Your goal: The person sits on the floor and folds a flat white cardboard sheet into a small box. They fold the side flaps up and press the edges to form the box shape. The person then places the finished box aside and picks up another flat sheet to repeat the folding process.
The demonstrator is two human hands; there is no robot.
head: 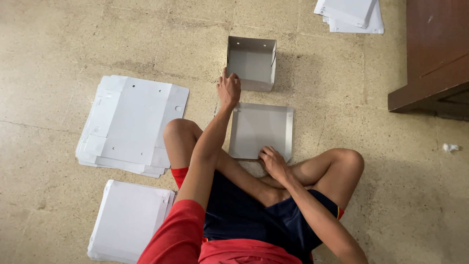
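Note:
I sit cross-legged on the floor. My left hand (228,89) reaches forward and touches the near left corner of an assembled grey cardboard box (251,63) that stands open-topped on the floor. My right hand (271,160) rests with curled fingers on the near edge of a shallow grey cardboard tray (261,128), which lies flat between my knees and the box. Whether the right hand grips the tray edge or only presses on it I cannot tell.
A stack of flat white die-cut cardboard sheets (129,124) lies at my left, and a second stack (128,220) sits nearer, by my left hip. More sheets (351,13) lie at the far right. A brown wooden cabinet (435,54) stands at the right. A crumpled paper scrap (450,146) lies beyond it.

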